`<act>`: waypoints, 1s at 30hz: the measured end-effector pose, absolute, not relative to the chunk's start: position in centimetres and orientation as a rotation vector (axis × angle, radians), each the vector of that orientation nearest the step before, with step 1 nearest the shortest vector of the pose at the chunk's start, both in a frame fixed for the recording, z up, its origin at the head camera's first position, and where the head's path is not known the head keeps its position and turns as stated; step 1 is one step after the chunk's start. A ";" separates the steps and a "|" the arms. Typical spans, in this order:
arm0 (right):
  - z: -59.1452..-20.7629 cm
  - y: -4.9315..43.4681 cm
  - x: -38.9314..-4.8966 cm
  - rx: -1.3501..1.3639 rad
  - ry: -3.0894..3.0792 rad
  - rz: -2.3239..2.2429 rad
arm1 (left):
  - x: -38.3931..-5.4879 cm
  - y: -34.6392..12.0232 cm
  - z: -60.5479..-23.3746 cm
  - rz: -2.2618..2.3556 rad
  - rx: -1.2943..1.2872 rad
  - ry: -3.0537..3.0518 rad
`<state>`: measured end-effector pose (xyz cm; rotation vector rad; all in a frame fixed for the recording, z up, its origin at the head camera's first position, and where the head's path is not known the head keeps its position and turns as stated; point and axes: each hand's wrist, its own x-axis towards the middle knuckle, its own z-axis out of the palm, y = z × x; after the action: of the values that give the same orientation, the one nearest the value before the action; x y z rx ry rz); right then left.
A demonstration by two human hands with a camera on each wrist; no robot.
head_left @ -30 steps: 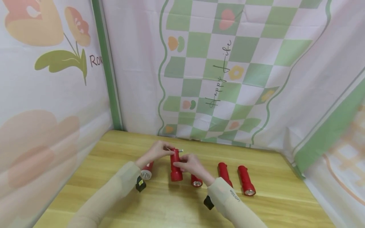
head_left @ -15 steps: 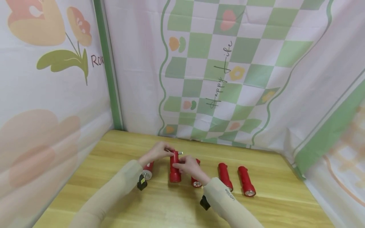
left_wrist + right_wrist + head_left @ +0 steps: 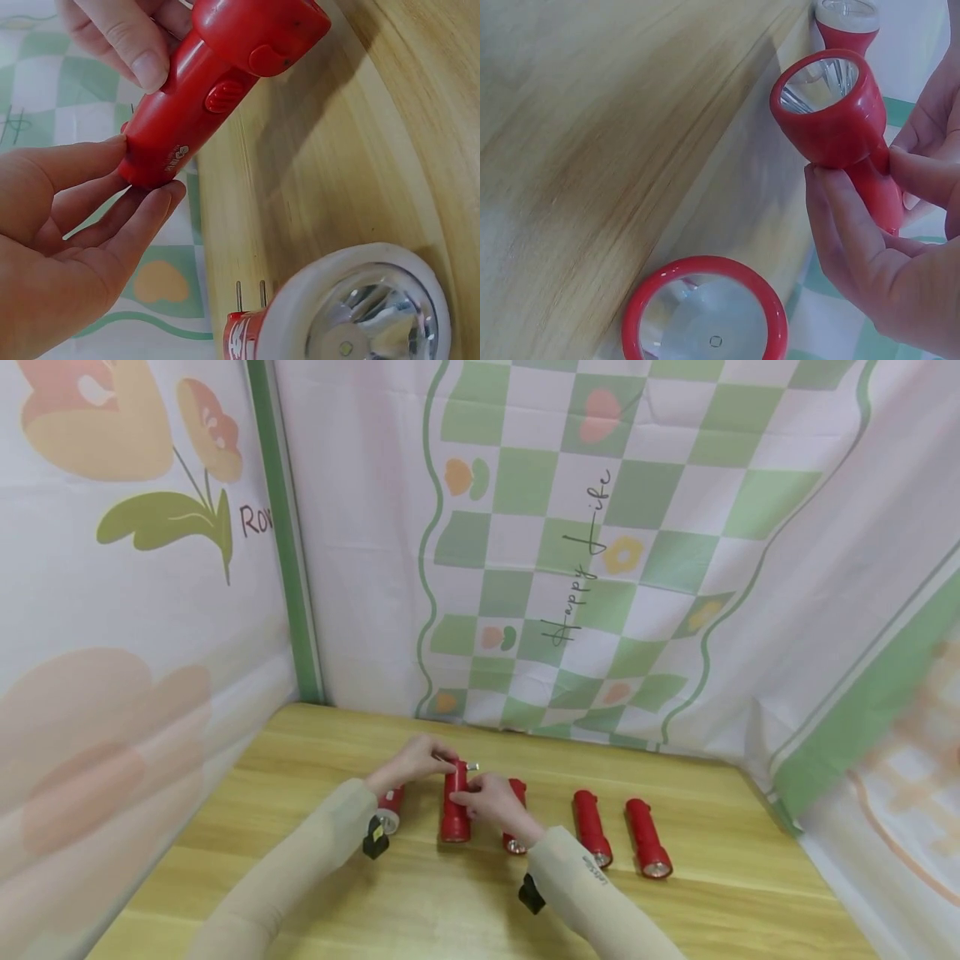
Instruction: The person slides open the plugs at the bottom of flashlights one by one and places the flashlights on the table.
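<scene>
Both hands hold one red flashlight (image 3: pixel 455 818), its lens end toward the person. My left hand (image 3: pixel 416 760) pinches the tail with thumb and fingers, as the left wrist view also shows at the flashlight's narrow end. Around the body, my right hand (image 3: pixel 497 798) grips with thumb and fingertips, near the head in the right wrist view. A small metal piece (image 3: pixel 472 767) sticks out at the right of the tail. A ribbed red switch (image 3: pixel 225 96) and a white print show on the body in the left wrist view.
Beside the left wrist lies a red flashlight with a white rim (image 3: pixel 388 818); two metal prongs (image 3: pixel 262 292) stand out from it. A red flashlight (image 3: pixel 516 839) lies partly behind the right hand. Two more, one red flashlight (image 3: pixel 591 827) and another flashlight (image 3: pixel 648 839), lie farther right.
The held flashlight has come down slightly and shifted a little left, with both hands still on it. The right hand has moved left, showing more of the flashlight behind it.
</scene>
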<state>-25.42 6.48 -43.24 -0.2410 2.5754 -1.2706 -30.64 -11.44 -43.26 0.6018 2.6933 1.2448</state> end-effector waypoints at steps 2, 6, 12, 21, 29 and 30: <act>-43.3 6.4 -25.4 -0.235 2.575 -1.273 | -30.7 -11.5 -43.3 1.254 0.599 2.687; -43.5 6.3 -25.4 -0.210 2.567 -1.281 | -30.8 -11.4 -43.6 1.283 0.582 2.662; -43.8 6.0 -25.5 -0.182 2.559 -1.307 | -30.9 -11.4 -44.1 1.310 0.601 2.642; -43.9 5.7 -25.8 -0.121 2.543 -1.312 | -31.2 -11.1 -44.3 1.286 0.575 2.650; -43.6 5.7 -25.5 -0.111 2.551 -1.285 | -31.5 -10.8 -44.5 1.267 0.545 2.645; -43.6 5.7 -25.5 -0.120 2.550 -1.288 | -31.5 -10.8 -44.6 1.262 0.556 2.647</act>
<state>-25.50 5.71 -43.56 -0.1202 2.5497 -1.2884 -31.54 -10.79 -44.63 0.5563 2.6470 1.2615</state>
